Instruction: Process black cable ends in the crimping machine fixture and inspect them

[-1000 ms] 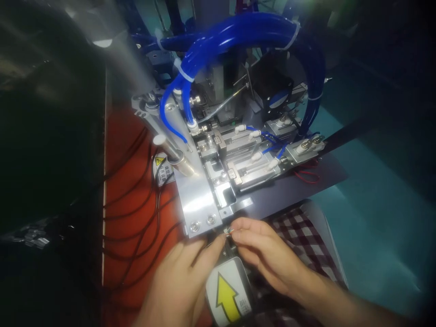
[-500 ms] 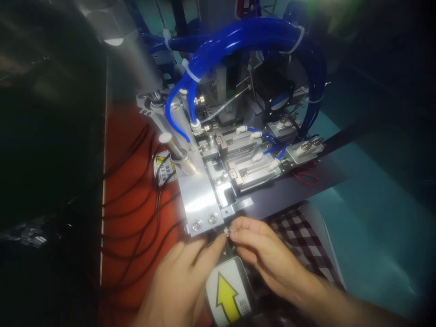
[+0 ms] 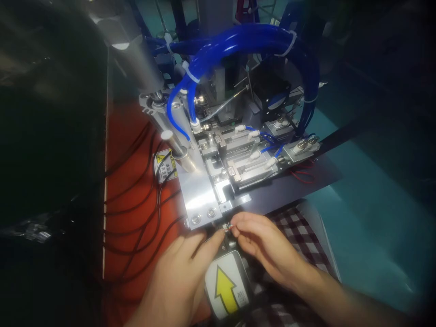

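Left hand point(image 3: 180, 277), right hand point(image 3: 265, 247), one part point(image 3: 226, 225)

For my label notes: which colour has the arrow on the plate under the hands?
Yellow arrow on a white plate; the head view shows it.

Low centre of frame, betw. left hand point(image 3: 177, 277) & right hand point(image 3: 269, 252): white label point(image 3: 238, 272) w/ big yellow arrow point(image 3: 225, 290), dark outline, pointing up-frame. Lower-right corner of that label: a few small dark chars, too blurred to read. Left-centre, on orange base point(image 3: 122, 181) just beside brass-coloured cylinder point(image 3: 185, 162): warning sticker point(image 3: 164, 166), yellow triangle w/ black symbol at top, lines of dark chars below, not legible. Centre, on metal slide block point(image 3: 250, 169): small round mark point(image 3: 230, 171), unreadable. Small part point(image 3: 226, 225) pinched by right hand: too tiny to read any marking.
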`<action>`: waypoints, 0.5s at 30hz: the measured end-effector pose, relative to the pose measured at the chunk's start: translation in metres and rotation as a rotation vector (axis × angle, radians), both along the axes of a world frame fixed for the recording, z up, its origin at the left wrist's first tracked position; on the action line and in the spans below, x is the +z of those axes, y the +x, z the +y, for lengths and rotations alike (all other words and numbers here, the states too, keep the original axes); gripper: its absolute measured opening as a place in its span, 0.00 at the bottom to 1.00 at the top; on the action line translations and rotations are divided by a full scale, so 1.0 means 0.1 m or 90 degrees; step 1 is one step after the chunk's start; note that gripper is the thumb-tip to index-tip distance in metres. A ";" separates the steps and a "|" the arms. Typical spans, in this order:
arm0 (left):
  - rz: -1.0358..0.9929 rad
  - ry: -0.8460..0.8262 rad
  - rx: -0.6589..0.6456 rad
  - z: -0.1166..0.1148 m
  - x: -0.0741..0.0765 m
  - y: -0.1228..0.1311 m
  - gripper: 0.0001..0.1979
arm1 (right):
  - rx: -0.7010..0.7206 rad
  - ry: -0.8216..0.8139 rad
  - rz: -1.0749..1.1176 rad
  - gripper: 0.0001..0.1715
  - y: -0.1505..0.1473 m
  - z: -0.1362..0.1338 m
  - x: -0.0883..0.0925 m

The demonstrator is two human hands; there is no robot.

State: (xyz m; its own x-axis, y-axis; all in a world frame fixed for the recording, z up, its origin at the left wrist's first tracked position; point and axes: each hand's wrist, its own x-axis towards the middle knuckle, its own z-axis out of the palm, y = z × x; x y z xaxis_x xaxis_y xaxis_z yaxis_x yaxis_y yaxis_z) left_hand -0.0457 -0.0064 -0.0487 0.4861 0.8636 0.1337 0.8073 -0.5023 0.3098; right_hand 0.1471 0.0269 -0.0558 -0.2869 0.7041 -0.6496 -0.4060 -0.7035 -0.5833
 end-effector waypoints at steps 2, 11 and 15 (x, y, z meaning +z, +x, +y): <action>0.000 -0.001 0.001 0.01 0.02 0.00 0.22 | 0.022 0.030 -0.026 0.05 0.02 0.00 -0.01; -0.033 0.036 0.019 0.02 -0.04 0.00 0.23 | 0.086 0.092 -0.120 0.11 -0.01 0.02 0.03; -0.062 0.036 0.019 0.02 -0.08 0.02 0.22 | 0.096 0.126 -0.143 0.13 -0.02 0.04 0.05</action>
State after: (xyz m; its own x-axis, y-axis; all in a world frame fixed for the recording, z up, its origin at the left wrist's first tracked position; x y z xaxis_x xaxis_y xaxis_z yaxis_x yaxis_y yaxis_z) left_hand -0.0440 -0.0046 -0.0570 0.4422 0.8673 0.2287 0.7898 -0.4973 0.3591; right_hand 0.1451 0.0305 -0.0506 -0.2628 0.7839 -0.5625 -0.1523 -0.6094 -0.7781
